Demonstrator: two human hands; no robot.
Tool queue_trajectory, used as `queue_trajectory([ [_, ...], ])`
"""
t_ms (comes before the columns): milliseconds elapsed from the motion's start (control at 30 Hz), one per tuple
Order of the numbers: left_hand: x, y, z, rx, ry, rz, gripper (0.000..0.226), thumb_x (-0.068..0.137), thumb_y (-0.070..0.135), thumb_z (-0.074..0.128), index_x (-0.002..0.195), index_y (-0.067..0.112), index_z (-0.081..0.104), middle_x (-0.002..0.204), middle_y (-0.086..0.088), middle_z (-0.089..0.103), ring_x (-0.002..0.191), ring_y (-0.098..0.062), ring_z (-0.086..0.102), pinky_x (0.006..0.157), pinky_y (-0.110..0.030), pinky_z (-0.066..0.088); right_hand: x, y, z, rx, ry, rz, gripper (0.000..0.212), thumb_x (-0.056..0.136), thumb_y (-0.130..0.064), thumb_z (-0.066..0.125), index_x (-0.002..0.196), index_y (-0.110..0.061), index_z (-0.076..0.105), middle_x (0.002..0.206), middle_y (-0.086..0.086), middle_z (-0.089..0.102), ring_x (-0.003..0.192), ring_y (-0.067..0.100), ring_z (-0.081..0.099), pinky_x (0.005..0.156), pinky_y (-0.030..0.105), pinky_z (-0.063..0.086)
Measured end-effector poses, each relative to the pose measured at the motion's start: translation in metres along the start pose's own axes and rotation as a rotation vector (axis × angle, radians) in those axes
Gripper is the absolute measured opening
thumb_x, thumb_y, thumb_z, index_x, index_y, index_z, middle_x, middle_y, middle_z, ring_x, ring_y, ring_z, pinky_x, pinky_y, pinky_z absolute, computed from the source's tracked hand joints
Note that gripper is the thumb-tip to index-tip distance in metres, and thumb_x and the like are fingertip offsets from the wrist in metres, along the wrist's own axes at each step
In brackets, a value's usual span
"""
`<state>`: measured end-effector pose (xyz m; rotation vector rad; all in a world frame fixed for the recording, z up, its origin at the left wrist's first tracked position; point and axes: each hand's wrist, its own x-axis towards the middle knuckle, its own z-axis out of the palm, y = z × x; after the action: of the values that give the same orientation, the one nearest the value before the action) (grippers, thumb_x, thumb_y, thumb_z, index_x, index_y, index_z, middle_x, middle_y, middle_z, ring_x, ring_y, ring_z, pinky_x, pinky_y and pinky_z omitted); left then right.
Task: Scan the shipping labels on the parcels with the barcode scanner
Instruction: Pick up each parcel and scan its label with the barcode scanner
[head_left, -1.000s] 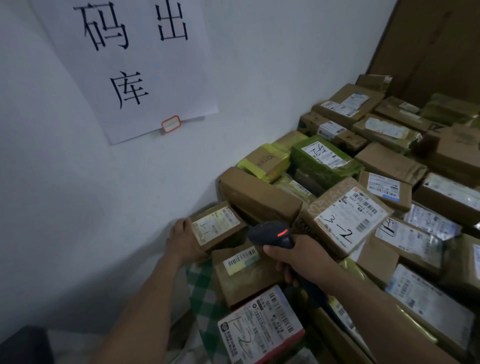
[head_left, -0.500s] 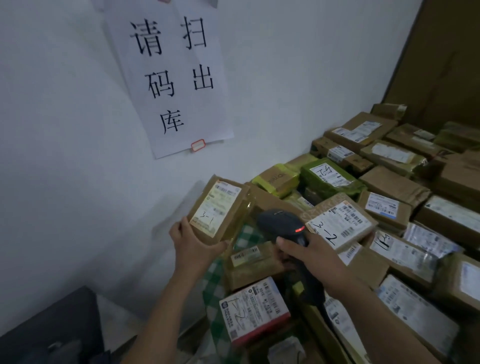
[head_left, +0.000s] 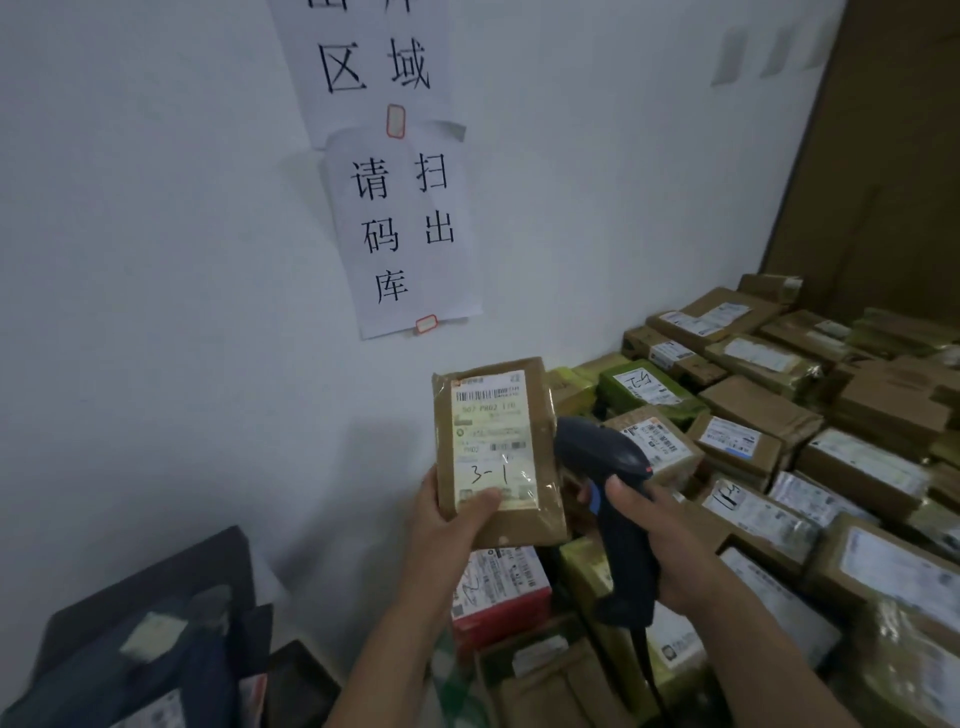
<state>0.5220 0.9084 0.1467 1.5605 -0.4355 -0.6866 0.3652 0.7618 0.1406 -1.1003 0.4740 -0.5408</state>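
1. My left hand (head_left: 452, 525) grips a small brown parcel (head_left: 540, 415) and holds it upright in the air. My thumb presses on the lower part of its shipping label (head_left: 491, 431) and my fingers are wrapped behind it. The label faces me and has "3-1" handwritten on it.
2. My right hand (head_left: 660, 540) is closed round the handle of a dark barcode scanner (head_left: 608, 462). The scanner's head sits just beside the parcel's right edge, with its nose toward the parcel's side, not the label face.
3. No light falls on the label. I judge this parcel is not yet scanned: the scanner or the parcel has to turn so that the two face each other.
4. Below and to the right, a heap of parcels (head_left: 753, 405) runs along the white wall (head_left: 156, 260) to the far corner. Most of them lie label up. Whatever carries them is hidden.
5. Several labels bear handwritten marks, but nothing shows which have been scanned. I judge that most of the work is probably left.
6. A paper sign (head_left: 400, 228) with large black characters hangs on the wall above. Dark things (head_left: 156, 623) lie at the lower left, and I cannot tell what they are.
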Motion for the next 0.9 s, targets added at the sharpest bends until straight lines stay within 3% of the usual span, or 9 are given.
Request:
queue_trajectory([
  [100,-0.016,-0.001,-0.003,-0.064,-0.079,-0.023,0.066,0.074,0.036,0.074,0.131,0.045,0.043,0.11,0.006,0.072,0.094,-0.019,0.073,0.076,-0.043,0.061,-0.011,-0.003,0.004,-0.014,0.002,-0.004,0.032,0.073,-0.036,0.074,0.089,-0.008,0.07,0.081,0.008,0.071,0.072,0.019,0.071,0.059,0.026,0.055],
  [200,-0.028,-0.006,-0.009,-0.085,-0.034,-0.029,0.072,0.08,0.021,0.074,0.14,0.037,0.037,0.111,0.003,0.071,0.091,-0.018,0.074,0.071,-0.037,0.061,-0.019,-0.007,0.009,-0.124,0.005,0.012,0.027,0.066,-0.039,0.074,0.081,-0.017,0.076,0.085,0.007,0.074,0.079,0.021,0.072,0.067,0.03,0.055],
  [300,-0.036,-0.015,-0.018,-0.029,0.129,0.019,0.079,0.078,0.014,0.078,0.143,0.03,0.037,0.111,0.007,0.067,0.081,-0.005,0.072,0.058,-0.023,0.057,-0.026,-0.011,0.015,-0.266,-0.041,-0.023,0.042,0.06,-0.049,0.076,0.091,-0.021,0.075,0.087,0.002,0.077,0.078,0.016,0.074,0.061,0.022,0.055],
  [367,-0.038,-0.023,-0.027,0.014,0.235,0.042,0.075,0.077,0.013,0.08,0.141,0.025,0.042,0.11,0.01,0.066,0.083,-0.005,0.07,0.057,-0.02,0.055,-0.03,-0.011,0.018,-0.34,-0.054,-0.035,0.055,0.057,-0.052,0.078,0.101,-0.019,0.069,0.085,0.006,0.077,0.071,0.02,0.074,0.056,0.024,0.055],
  [467,-0.039,-0.035,-0.042,0.057,0.364,0.04,0.07,0.074,0.017,0.084,0.134,0.021,0.05,0.118,0.003,0.066,0.097,-0.01,0.065,0.072,-0.027,0.055,-0.035,-0.011,0.017,-0.434,-0.062,-0.068,0.056,0.06,-0.059,0.077,0.088,-0.012,0.067,0.067,0.009,0.071,0.047,0.022,0.063,0.045,0.026,0.05],
  [600,-0.04,-0.049,-0.056,0.088,0.477,0.024,0.071,0.07,0.016,0.087,0.132,0.018,0.052,0.122,-0.002,0.065,0.106,-0.022,0.065,0.091,-0.048,0.056,-0.04,-0.01,0.015,-0.511,-0.088,-0.043,0.07,0.054,-0.077,0.076,0.072,-0.01,0.068,0.069,0.026,0.067,0.046,0.03,0.057,0.046,0.03,0.049],
  [700,-0.041,-0.055,-0.062,0.097,0.511,0.034,0.061,0.068,0.014,0.087,0.119,0.024,0.054,0.118,-0.002,0.067,0.102,-0.023,0.066,0.087,-0.048,0.058,-0.045,-0.012,0.017,-0.551,-0.1,-0.018,0.075,0.048,-0.083,0.074,0.069,-0.012,0.07,0.066,0.025,0.067,0.045,0.029,0.057,0.046,0.029,0.049],
  [900,-0.045,-0.06,-0.066,0.115,0.495,0.04,0.065,0.066,0.015,0.088,0.117,0.031,0.051,0.115,0.001,0.066,0.101,-0.021,0.066,0.085,-0.047,0.058,-0.052,-0.014,0.02,-0.567,-0.13,0.016,0.068,0.054,-0.082,0.073,0.064,-0.014,0.07,0.06,0.017,0.067,0.045,0.026,0.057,0.046,0.028,0.049],
])
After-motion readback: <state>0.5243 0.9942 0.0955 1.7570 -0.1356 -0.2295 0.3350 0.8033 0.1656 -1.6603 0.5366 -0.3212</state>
